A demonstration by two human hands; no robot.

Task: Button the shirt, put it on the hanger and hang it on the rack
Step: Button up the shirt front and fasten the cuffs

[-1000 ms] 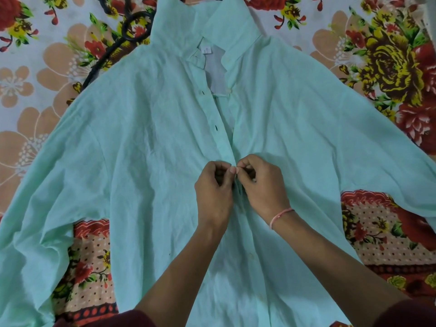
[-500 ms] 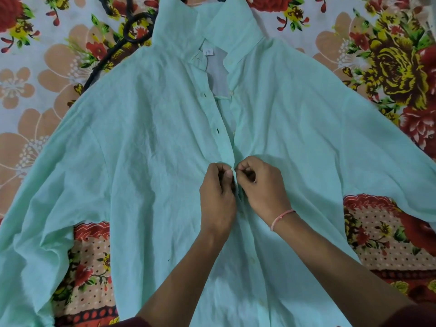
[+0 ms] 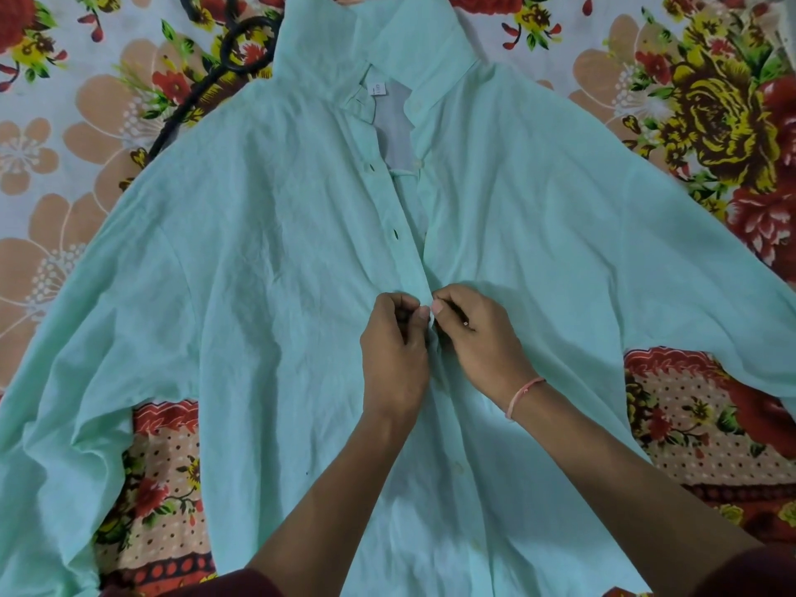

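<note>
A mint-green shirt (image 3: 267, 269) lies spread flat on a floral bedsheet, collar at the top and sleeves stretched to both sides. Its front placket is open from the collar down to my hands. My left hand (image 3: 394, 359) pinches the left placket edge at mid-chest. Facing it, my right hand (image 3: 478, 338) pinches the right edge, and the thumbs meet at one button spot. The button itself is hidden between my fingers. A black hanger (image 3: 215, 75) lies on the sheet at the upper left, partly under the shirt's shoulder.
The floral bedsheet (image 3: 64, 144) covers the whole surface around the shirt. A red-patterned band of the sheet (image 3: 698, 407) shows below each sleeve. No rack is in view.
Both hands stay at the same spot on the placket, with only small finger movements. The shirt has not shifted.
</note>
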